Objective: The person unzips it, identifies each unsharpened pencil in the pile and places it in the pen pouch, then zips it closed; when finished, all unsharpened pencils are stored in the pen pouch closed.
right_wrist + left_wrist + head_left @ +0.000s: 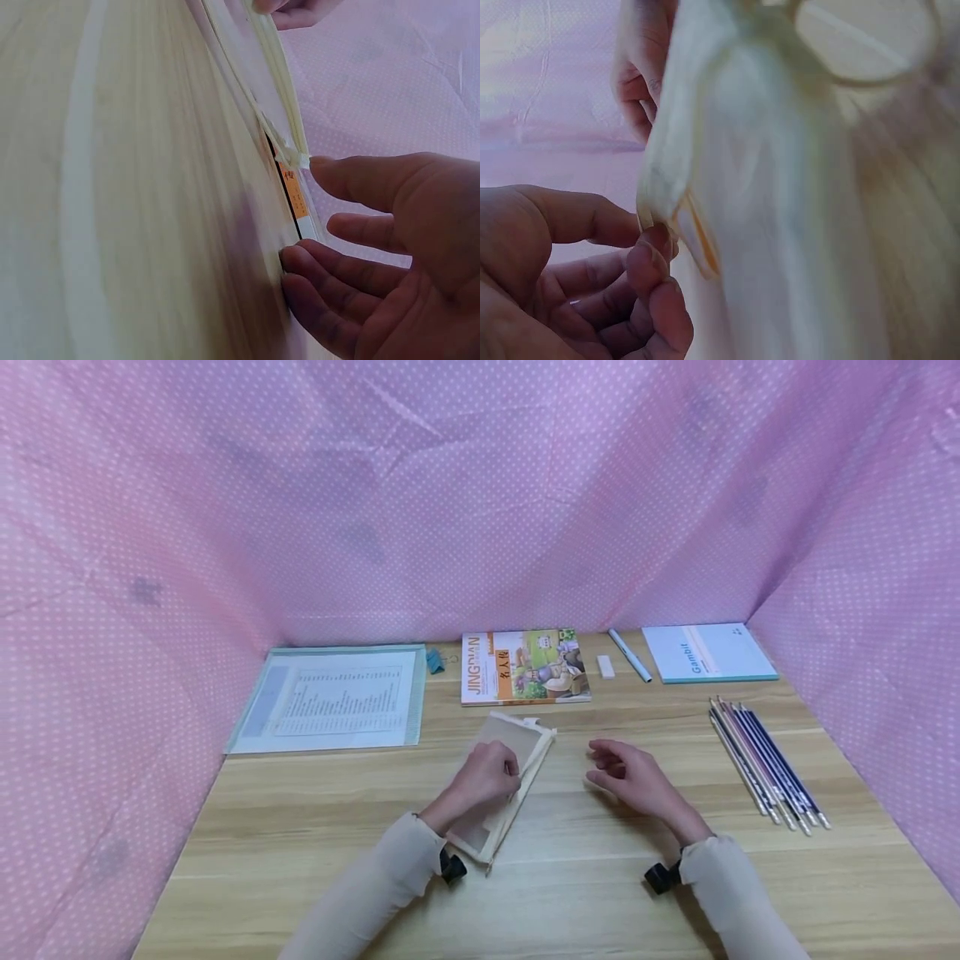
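A flat mesh pouch with a cream border (534, 767) lies at a slant on the table, in front of my body. My left hand (486, 772) is over it and pinches its cream edge between thumb and fingers. Close up in the left wrist view, the cream fabric (750, 187) has a small orange-edged gap beside the fingertips. To the right of the pouch is my right hand (628, 777), its fingers loosely bent and holding nothing. In the right wrist view the end of the pouch (289, 154) appears beyond the right thumb.
Several pencils (768, 760) lie together at the right. Along the back are a clear document folder (337, 702), a teal binder clip (435, 662), an illustrated book (525, 668), a white eraser (605, 667), a pen (630, 656) and a light-blue notebook (708, 652). Pink dotted cloth surrounds the table.
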The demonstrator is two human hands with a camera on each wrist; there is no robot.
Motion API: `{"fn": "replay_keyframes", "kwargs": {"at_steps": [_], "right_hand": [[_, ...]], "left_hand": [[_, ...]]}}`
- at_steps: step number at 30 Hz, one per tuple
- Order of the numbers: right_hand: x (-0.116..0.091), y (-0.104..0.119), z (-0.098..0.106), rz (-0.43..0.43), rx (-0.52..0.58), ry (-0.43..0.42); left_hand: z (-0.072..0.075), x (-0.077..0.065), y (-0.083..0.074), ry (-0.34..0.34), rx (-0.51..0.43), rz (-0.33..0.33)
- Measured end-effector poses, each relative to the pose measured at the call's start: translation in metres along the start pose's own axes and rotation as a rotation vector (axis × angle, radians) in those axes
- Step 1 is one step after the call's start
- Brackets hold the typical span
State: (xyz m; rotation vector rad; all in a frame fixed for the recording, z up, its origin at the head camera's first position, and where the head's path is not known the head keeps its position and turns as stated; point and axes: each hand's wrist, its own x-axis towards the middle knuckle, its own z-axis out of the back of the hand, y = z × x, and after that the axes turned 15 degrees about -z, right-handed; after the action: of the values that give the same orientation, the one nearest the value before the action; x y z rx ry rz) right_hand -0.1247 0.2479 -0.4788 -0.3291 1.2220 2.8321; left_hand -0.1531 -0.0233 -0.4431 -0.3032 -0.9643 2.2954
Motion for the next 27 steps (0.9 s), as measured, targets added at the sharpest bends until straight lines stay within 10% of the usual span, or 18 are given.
{"fn": "replay_keyframes", "kwargs": {"at_steps": [12,27], "right_hand": [[-0.007,-0.013,0.033,0.024,-0.048,-0.058],[-0.018,-0.059,0.139,-0.024,-0.157,-0.286]], "left_hand": [[-0.012,0.0,0.002,-0.088,-0.036,-0.01],[-0.02,0.004,0.002,-0.135,-0.099,0.072]]}}
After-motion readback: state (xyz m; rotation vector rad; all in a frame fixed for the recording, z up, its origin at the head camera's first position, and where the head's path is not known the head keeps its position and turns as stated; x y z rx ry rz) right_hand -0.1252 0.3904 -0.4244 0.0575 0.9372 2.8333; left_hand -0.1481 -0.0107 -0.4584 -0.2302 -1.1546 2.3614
